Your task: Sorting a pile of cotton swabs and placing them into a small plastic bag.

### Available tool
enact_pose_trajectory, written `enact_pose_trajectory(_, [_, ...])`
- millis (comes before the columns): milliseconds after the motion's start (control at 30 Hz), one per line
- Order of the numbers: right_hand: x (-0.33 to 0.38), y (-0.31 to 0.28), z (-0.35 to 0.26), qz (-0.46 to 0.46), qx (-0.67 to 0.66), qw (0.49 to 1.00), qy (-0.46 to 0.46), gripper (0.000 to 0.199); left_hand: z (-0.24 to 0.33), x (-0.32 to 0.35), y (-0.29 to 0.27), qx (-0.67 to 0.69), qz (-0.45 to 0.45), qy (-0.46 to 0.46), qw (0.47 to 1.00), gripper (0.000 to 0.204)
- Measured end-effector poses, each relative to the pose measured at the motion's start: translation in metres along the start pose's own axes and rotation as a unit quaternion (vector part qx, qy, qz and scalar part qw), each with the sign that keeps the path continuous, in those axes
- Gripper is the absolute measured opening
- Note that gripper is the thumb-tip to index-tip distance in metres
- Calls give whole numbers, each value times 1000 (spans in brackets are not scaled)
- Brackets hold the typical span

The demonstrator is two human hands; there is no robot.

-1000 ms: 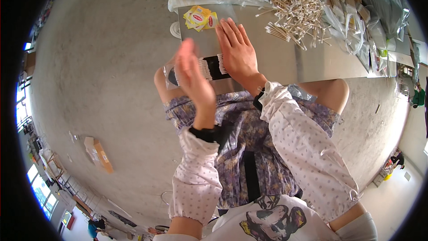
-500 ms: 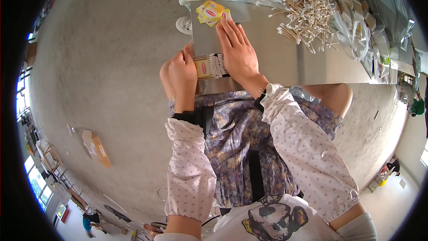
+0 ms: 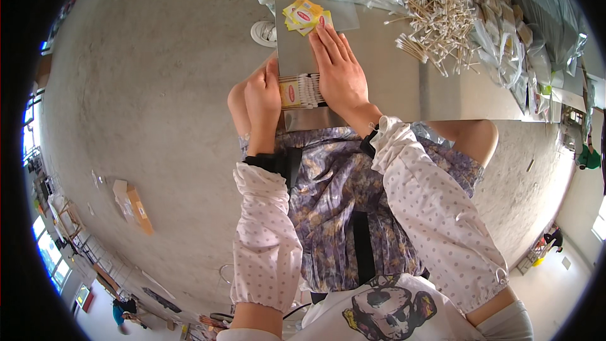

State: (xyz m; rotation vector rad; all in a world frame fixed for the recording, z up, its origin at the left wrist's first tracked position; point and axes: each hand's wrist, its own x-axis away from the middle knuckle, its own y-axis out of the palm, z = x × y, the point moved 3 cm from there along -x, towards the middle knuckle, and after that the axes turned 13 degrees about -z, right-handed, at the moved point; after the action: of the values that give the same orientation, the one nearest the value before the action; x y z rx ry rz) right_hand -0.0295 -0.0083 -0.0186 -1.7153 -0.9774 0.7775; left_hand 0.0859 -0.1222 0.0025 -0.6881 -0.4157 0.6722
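In the upper middle of the frame, my left hand (image 3: 264, 95) curls around the left end of a bundle of white sticks (image 3: 302, 91), while my right hand (image 3: 339, 68) lies flat and open across its right end, fingertips touching the yellow sachets (image 3: 303, 15) above.

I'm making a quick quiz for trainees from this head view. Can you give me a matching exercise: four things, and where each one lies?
Things:
1. yellow sachets
2. pile of wooden sticks
3. cardboard box
4. small row of packets

Places:
A. on the floor, far left
B. between left hand and right hand
C. beyond the right hand's fingertips
D. on the table's right part

Pairs: 1-C, 2-D, 3-A, 4-B
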Motion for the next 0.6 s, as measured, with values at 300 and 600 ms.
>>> enact_pose_trajectory(300, [-9,0,-22,35,-208,978,-3,52,4,6,-2,-7,17,-8,1000,47])
enact_pose_trajectory(600, [-14,-1,-38,136,-440,887,24,34,1,-1,0,-87,-60,-14,994,32])
